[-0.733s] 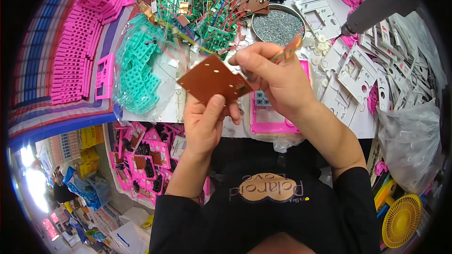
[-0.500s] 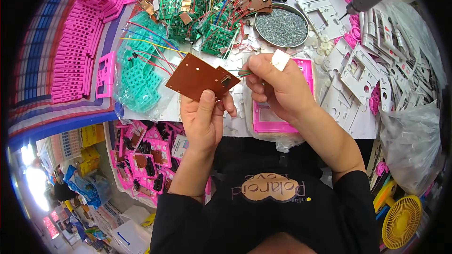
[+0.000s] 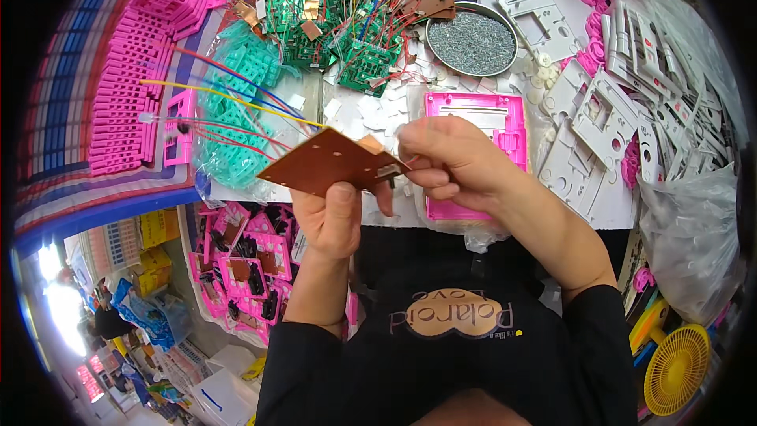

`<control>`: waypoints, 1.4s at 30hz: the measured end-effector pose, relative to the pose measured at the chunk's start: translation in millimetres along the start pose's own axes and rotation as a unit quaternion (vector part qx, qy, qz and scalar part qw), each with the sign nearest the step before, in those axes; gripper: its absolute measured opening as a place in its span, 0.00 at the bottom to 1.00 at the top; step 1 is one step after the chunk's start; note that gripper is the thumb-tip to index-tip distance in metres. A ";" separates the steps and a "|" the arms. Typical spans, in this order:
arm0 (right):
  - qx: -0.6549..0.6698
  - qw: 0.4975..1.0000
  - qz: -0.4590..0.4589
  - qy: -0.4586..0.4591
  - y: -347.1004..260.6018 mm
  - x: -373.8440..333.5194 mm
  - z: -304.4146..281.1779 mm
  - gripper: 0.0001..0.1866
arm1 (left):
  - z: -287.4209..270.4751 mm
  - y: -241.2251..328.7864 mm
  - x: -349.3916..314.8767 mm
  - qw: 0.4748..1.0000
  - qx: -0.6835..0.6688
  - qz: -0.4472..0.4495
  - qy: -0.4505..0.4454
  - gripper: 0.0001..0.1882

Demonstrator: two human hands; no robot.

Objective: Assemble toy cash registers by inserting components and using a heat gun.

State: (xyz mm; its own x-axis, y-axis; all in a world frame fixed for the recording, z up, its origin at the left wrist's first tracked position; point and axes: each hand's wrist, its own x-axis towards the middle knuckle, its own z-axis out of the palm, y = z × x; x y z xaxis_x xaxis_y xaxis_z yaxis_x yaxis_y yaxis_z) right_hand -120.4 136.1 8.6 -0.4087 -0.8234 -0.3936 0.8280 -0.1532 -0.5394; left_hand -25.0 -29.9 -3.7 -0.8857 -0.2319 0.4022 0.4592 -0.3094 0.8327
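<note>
My left hand [image 3: 330,221] grips a brown circuit board [image 3: 331,162] by its near edge, thumb on top and fingers underneath. The board is tilted, with a small metal switch-like part [image 3: 388,170] at its right corner. Red, blue and yellow wires [image 3: 236,96] trail from it to the far left. Close to that corner, my right hand [image 3: 445,154] is closed in a pinch; what its fingertips hold is hidden. Beneath the right hand lies a pink plastic frame [image 3: 512,122] on clear film. Small white paper squares [image 3: 367,106] are scattered beyond the board.
Green wired circuit boards [image 3: 367,63] are heaped at the back beside a round tray of screws [image 3: 473,39]. White plastic panels [image 3: 603,122] pile up at right; pink frames [image 3: 126,110] stack at left near bagged teal parts [image 3: 236,134]. Below left, pink assemblies [image 3: 244,268] fill a container.
The board has come nearer and left and tilted, its wires swinging left. My right hand has moved slightly down; the white square and green wire at its fingers no longer show.
</note>
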 end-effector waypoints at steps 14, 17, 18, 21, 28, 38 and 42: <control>-0.347 0.937 0.026 0.014 7.6 -245.6 -83.9 0.53 | -34.9 37.6 -32.7 0.956 0.178 -0.155 -0.176 0.13; -0.633 0.733 -0.042 0.246 -19.6 -285.8 -40.4 0.51 | -13.5 27.5 -23.2 0.936 0.174 -0.123 -0.281 0.13; -0.748 0.598 -0.094 0.272 -27.0 -275.4 -25.1 0.49 | -0.8 28.8 -16.4 0.919 0.189 -0.107 -0.328 0.13; -0.768 0.570 -0.248 0.152 -19.6 -208.0 1.5 0.45 | 32.0 28.8 -10.2 0.861 0.220 -0.109 -0.446 0.13; -0.465 0.855 -0.207 0.097 3.5 -110.4 -15.1 0.16 | 37.1 29.8 -46.4 0.873 -0.003 -0.463 -0.154 0.32; -0.625 0.738 -0.173 0.186 -14.6 -49.8 -42.5 0.24 | 29.6 6.4 -67.3 0.888 -0.057 -0.450 -0.080 0.45; -0.719 0.639 -0.188 0.200 -17.8 -41.5 -39.8 0.22 | 26.4 18.3 -58.6 0.882 0.058 -0.438 -0.167 0.43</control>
State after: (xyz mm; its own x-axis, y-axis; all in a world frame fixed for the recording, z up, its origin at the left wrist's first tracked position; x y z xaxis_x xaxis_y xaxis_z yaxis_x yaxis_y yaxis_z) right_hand -133.4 194.8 4.9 -0.7781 -0.6269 -0.0398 -0.4476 0.5978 -0.6651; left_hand 33.5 2.4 -2.0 -0.8770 0.3389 -0.3406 -0.4036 -0.1352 0.9049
